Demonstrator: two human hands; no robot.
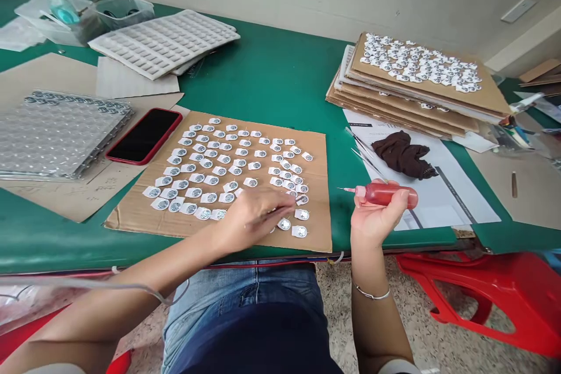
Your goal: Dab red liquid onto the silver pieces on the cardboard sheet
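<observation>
My left hand (254, 214) is over the right part of a brown cardboard sheet (135, 210), its fingers pinched together close to the small parts; what they hold, if anything, is too small to make out. Rows of small white tabs with round silvery discs (193, 193) lie on the sheet. To the right of the cardboard, my right hand (379, 216) holds a small bottle of red liquid (385, 194), tilted flat, with its thin needle tip pointing left. Metal tweezers (366, 152) lie just beyond it, beside a dark brown cloth (403, 153).
A red-edged phone (144, 135) and clear plastic trays (56, 134) lie at left. White moulded trays (166, 38) and plastic boxes (125, 10) stand behind. Stacked cardboard sheets (394, 105) with more parts rise at back right. A red stool (517, 298) is below right.
</observation>
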